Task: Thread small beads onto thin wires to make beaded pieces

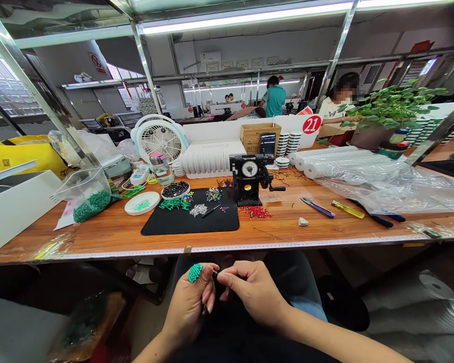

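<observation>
My left hand [189, 302] is closed in front of my lap, below the table edge. From the top of its fist sticks out a rounded cluster of small green beads [194, 273]; whatever is under the beads is hidden by the fingers. Close beside it, my right hand [251, 290] pinches with thumb and forefinger. A small black piece [215, 274] shows between the two hands, at the right fingertips, too small to name exactly. On the table beyond, a black mat [166, 224] bears piles of green, silvery and multicoloured small parts.
A black hand-crank machine [249, 174] stands behind red parts [254, 212]. Tweezers [318, 206], a yellow cutter [348, 209] and rolls of clear plastic [336, 161] lie to the right. On the left are a white dish [130, 207], a fan [161, 138] and a bag of green parts [94, 204].
</observation>
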Action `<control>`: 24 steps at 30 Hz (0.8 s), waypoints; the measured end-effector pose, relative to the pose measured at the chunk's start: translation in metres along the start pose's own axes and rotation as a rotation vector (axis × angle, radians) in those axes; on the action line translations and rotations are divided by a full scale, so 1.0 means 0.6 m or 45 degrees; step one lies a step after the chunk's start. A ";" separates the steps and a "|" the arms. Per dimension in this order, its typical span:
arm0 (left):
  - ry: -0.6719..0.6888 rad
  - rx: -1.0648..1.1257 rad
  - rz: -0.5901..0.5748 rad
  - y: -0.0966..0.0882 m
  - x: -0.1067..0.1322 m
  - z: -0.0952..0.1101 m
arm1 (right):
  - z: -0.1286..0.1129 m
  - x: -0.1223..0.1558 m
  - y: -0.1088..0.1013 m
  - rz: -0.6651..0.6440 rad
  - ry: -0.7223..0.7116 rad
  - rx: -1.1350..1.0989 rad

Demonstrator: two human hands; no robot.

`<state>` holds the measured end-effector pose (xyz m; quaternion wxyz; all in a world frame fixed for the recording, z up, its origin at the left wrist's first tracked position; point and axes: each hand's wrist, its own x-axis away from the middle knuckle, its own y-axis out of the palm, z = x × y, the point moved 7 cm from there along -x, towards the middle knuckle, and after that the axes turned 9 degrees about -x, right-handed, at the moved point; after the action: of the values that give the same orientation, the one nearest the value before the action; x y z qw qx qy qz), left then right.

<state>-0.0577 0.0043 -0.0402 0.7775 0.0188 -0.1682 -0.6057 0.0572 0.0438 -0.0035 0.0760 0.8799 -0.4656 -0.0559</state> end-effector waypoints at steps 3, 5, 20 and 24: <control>0.044 -0.187 0.014 -0.001 0.002 0.004 | 0.030 -0.004 0.005 -0.070 0.196 -0.210; 0.020 -0.219 -0.007 0.001 0.003 0.000 | 0.040 -0.005 0.006 -0.083 0.237 -0.282; 0.230 -0.584 0.062 -0.022 -0.003 0.038 | 0.070 0.002 -0.002 0.013 0.404 -0.521; 0.142 -0.706 -0.161 -0.008 0.001 0.038 | 0.069 0.003 -0.003 0.020 0.400 -0.498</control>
<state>-0.0685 0.0066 -0.0198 0.7216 -0.1507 0.0483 -0.6740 0.0525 0.0399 -0.0447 0.3169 0.8427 -0.4353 -0.0070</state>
